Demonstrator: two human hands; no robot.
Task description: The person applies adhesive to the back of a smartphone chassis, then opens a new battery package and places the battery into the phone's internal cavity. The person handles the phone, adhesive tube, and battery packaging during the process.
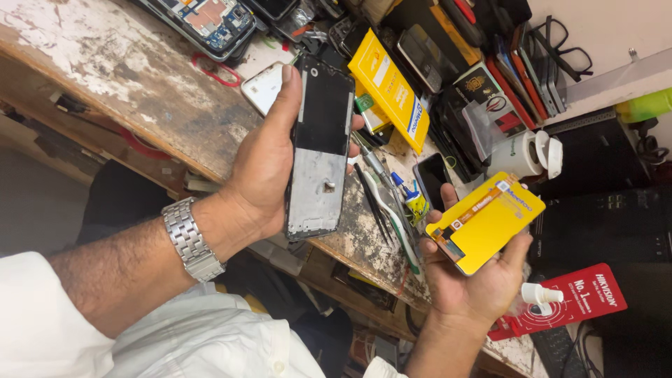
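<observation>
My left hand (pixel 262 164) grips a phone frame (pixel 318 150) upright over the bench, thumb along its left edge and fingertips on its right edge. The frame's upper half is black and its lower half is bare grey metal. A steel watch (pixel 187 238) sits on that wrist. My right hand (pixel 469 280) lies palm up, lower right, holding a flat yellow-backed phone display (pixel 490 220) with an orange flex strip along its upper edge. The two parts are apart, with about a hand's width between them.
A worn wooden bench (pixel 140 77) runs diagonally. Between my hands lie tweezers and screwdrivers (pixel 381 199), a small glue bottle (pixel 413 199) and a black phone (pixel 430 175). Behind them are a yellow box (pixel 388 87), an opened phone (pixel 206 21) and a white cup (pixel 525 154). A red card with a dropper bottle (pixel 542 297) lies lower right.
</observation>
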